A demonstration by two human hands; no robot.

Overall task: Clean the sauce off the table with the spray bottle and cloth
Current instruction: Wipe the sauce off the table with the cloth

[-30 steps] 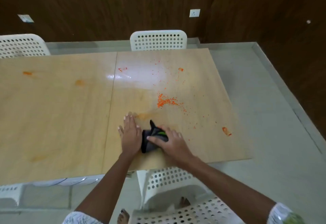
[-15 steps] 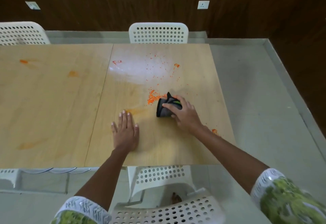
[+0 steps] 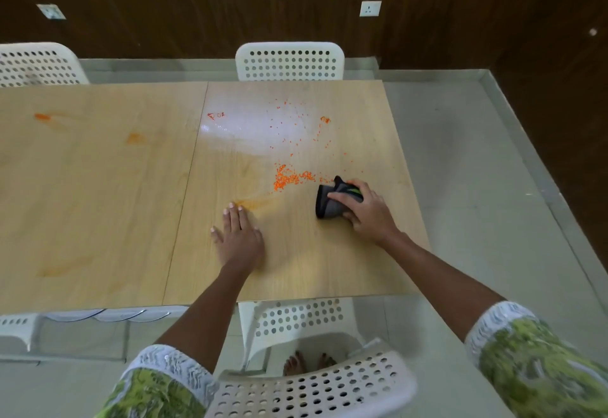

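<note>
A dark grey cloth with a green patch lies bunched on the wooden table, and my right hand grips it from the right. Orange sauce flecks cluster just left of the cloth and scatter toward the far edge. More orange smears mark the left panel. My left hand rests flat on the table with fingers straight, well left of the cloth. No spray bottle is in view.
White perforated chairs stand at the far side, far left and close below me. The table's right edge runs just beyond my right hand, with grey floor past it.
My right hand has carried the cloth from beside my left hand out to the right, past the orange cluster. My left hand has stayed flat on the table.
</note>
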